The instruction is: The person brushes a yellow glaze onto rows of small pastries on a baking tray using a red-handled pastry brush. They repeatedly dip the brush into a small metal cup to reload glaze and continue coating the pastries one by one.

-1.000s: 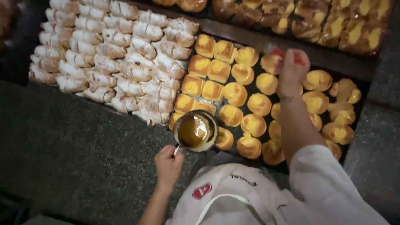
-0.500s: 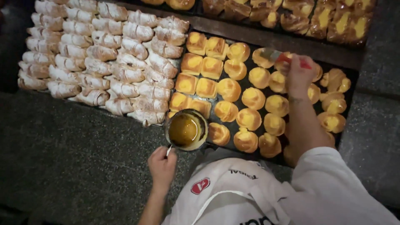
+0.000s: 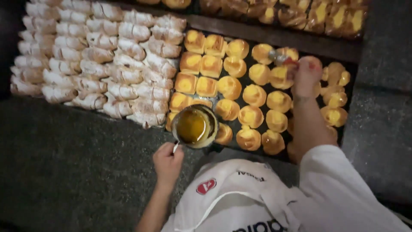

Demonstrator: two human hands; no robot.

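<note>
Brush [image 3: 281,56], small, with pale bristles and a reddish collar, pinched between thumb and fingers of the right hand [image 3: 307,75]; hangs over the round buns [image 3: 254,94] at the far side of the dark tray [image 3: 274,36], bristles down on or just above one bun, contact too blurred to tell. Left hand [image 3: 167,161] closed in a fist round the thin metal handle of a small pan [image 3: 195,126], held level at the near edge of the tray, just beside the nearest buns. Holds a thick amber liquid, glossy, like egg wash or syrup.

Looks like glazing in hand, bun by bun, with the far rows under the brush. Calls next for a light, even stroke across each domed top, a steady pan, and a dip close by so that no drips land on the tray.

Round buns golden, soft-domed, with yellow centres, packed close. To their left, square pastries [image 3: 199,64], flat-topped, browned at the edges, also yellow in the middle. Further left, long rolled pastries [image 3: 107,56], pale and powdery, ridged, laid in tight rows. On the far side, another batch of browned pastries [image 3: 317,15], shiny. Underneath, a dark speckled stone counter [image 3: 64,163], matt and rough. White apron [image 3: 240,202] nearest the camera.
</note>
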